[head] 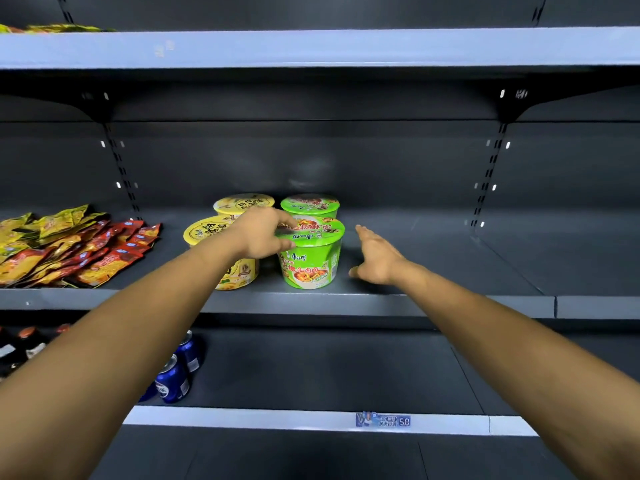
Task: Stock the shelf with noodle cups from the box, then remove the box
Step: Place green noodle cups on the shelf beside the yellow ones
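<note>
On the middle shelf (433,303) stand two green noodle cups and two yellow ones. The front green cup (310,261) is gripped at its lid rim by my left hand (265,237). Behind it stands the rear green cup (310,204). The front yellow cup (216,244) is partly hidden by my left forearm, and the rear yellow cup (244,202) is behind it. My right hand (375,256) hovers to the right of the front green cup with fingers straight, holding nothing. No box is in view.
Red and yellow snack packets (69,244) are piled at the left of the same shelf. Blue cans (175,374) and dark bottles (24,344) stand on the shelf below. The upper shelf (311,46) hangs low overhead. Bare shelf lies right of the cups.
</note>
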